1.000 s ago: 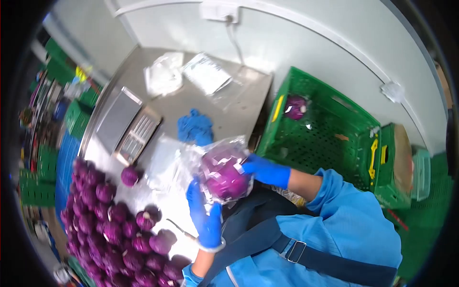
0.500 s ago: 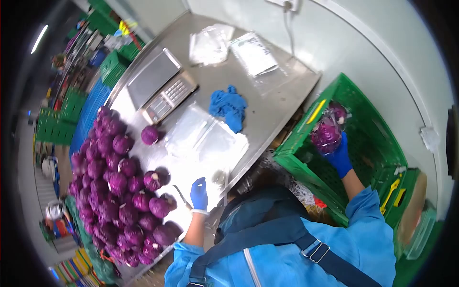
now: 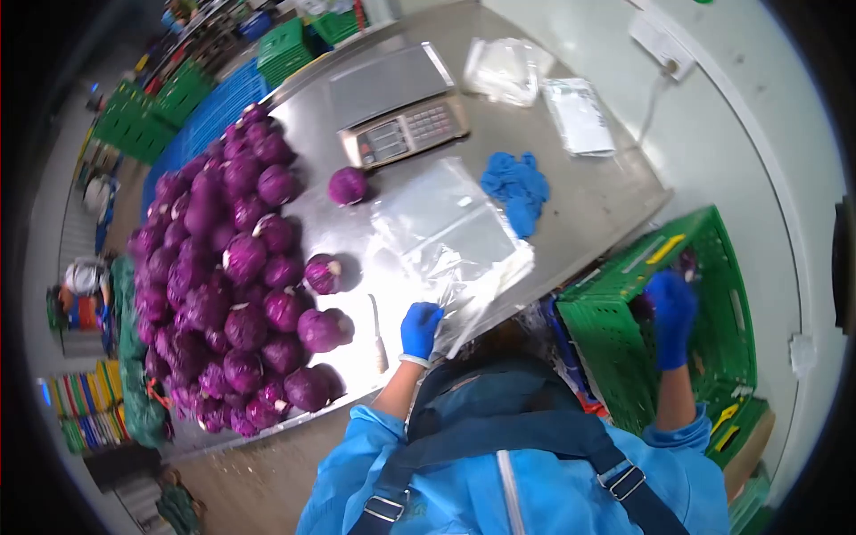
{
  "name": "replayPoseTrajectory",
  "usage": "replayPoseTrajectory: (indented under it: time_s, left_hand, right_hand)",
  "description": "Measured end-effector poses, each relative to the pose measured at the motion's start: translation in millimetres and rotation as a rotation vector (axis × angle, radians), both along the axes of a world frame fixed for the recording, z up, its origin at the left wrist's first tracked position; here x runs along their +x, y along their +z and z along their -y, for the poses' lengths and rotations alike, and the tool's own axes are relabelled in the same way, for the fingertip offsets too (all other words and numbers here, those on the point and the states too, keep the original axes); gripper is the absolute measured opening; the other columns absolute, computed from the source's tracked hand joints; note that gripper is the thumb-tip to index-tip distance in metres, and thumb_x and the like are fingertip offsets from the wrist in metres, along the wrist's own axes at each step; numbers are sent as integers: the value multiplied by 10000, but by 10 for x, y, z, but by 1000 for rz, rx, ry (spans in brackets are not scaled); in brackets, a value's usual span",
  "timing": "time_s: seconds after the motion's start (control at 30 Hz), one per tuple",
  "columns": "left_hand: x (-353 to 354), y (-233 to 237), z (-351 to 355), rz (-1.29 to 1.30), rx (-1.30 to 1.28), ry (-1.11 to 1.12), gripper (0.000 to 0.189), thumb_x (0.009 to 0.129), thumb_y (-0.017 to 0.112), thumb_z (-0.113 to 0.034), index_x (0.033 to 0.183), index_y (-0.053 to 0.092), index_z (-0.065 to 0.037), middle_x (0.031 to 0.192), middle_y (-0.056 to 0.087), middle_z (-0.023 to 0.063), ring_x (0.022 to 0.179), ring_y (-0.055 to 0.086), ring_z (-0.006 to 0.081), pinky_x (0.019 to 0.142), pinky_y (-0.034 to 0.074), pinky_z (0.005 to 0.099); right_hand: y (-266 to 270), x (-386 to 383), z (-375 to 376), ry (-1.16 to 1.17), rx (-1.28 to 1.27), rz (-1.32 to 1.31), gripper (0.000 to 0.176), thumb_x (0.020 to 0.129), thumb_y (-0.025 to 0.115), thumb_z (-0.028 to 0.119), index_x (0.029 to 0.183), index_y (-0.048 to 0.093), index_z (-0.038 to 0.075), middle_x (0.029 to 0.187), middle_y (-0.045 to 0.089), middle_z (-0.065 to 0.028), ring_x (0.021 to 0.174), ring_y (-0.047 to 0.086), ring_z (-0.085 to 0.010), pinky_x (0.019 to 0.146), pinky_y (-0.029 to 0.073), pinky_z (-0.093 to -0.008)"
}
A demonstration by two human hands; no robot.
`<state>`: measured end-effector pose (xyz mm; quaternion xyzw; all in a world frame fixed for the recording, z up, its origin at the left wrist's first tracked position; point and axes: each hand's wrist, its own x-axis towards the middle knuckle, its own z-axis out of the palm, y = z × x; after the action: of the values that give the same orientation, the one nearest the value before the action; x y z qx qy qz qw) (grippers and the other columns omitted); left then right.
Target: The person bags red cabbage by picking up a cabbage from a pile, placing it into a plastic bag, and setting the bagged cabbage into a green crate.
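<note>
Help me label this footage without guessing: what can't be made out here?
In the head view:
What the right hand holds, if anything: its own back hides it.
Whether the left hand pinches the clear plastic: its back hides it.
The reading on the scale display: too small.
Count in the cabbage pile: upper heads hide lower.

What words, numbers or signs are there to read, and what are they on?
None can be read.
Scale keypad: markings too small to read.
White packet: any print is too blurred to read.
Yellow strip on the green crate: no readable writing.
</note>
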<state>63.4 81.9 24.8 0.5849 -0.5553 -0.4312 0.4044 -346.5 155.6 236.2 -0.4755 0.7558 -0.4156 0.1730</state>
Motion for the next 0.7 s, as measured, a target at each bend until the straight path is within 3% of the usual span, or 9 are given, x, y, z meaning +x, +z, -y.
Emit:
replayPoseTrajectory:
  time_s: [0.07, 0.1, 0.23, 0.33, 0.4, 0.47, 0.53, 0.63, 0.7]
  left_hand:
    - [53, 483, 58, 60, -60, -66, 70, 778, 688, -29, 833, 645, -23, 813, 587, 85, 730, 570, 176, 662, 460, 288]
    - [80, 666, 82, 74, -108, -108, 73, 781, 686, -33, 841, 645, -25, 821, 587, 87, 731, 572, 184, 662, 461, 291]
    - [240, 839, 106, 80, -240, -174, 97, 810, 659, -52, 899, 629, -25, 824, 588, 102, 722, 576, 219, 663, 466, 307]
    - [571, 654, 179, 213, -184, 148, 74, 836, 623, -63, 905, 608, -41, 821, 612, 121, 714, 609, 245, 660, 480, 336]
    - [778, 536, 213, 236, -164, 123, 78, 838, 616, -71, 912, 604, -47, 826, 625, 131, 727, 629, 253, 660, 485, 342]
    - [843, 350, 151, 282, -242, 68, 106, 864, 586, -120, 950, 602, -59, 799, 643, 133, 701, 618, 301, 626, 484, 384]
    - [847, 848, 197, -190, 384, -179, 234, 893, 557, -150, 1109, 596, -70, 1020, 659, 144, 910, 634, 282, 790, 494, 396]
    - [596, 43, -66, -233, 33, -232, 332, 916, 526, -179, 1224, 542, -57, 1190, 588, 160, 1092, 561, 271, 940, 426, 403]
    - [580, -75, -55, -290, -42, -246, 390, 936, 494, -201, 1292, 493, -41, 1291, 522, 175, 1219, 474, 279, 1042, 343, 397]
  right_hand:
    - [73, 924, 264, 244, 81, 318, 218, 822, 668, 190, 935, 671, 4, 710, 642, -76, 627, 570, -139, 643, 481, -302]
    - [-62, 1262, 445, 389, 355, 126, 327, 794, 709, 294, 917, 672, -7, 725, 644, -107, 664, 601, -159, 666, 488, -313]
    - [-1380, 2497, 841, 714, 620, 602, 427, 805, 668, 398, 1042, 649, 43, 917, 667, -150, 824, 653, -234, 754, 493, -373]
    - [-1479, 2683, 913, 1015, 510, -411, 379, 833, 608, 411, 951, 668, 56, 897, 667, -156, 820, 646, -302, 733, 491, -430]
    - [-1079, 2815, 1039, 1048, 614, -211, 320, 853, 579, 388, 783, 674, 90, 786, 650, -155, 782, 633, -328, 700, 483, -455]
    - [-429, 3268, 1181, 972, 509, -358, 249, 819, 637, 313, 868, 696, 76, 822, 673, -118, 777, 647, -295, 723, 501, -401]
    - [-429, 3775, 1272, 1068, 251, -115, 257, 817, 639, 290, 960, 662, 77, 915, 657, -135, 833, 624, -312, 761, 489, -421]
    - [-483, 4599, 1533, 1398, 38, -123, 645, 785, 675, 320, 1331, 432, 76, 1331, 460, -153, 1184, 451, -336, 981, 377, -436]
    - [-765, 5103, 1817, 1371, -111, -224, 801, 728, 728, 348, 1380, 359, 66, 1443, 306, -176, 1239, 378, -392, 1035, 332, -470]
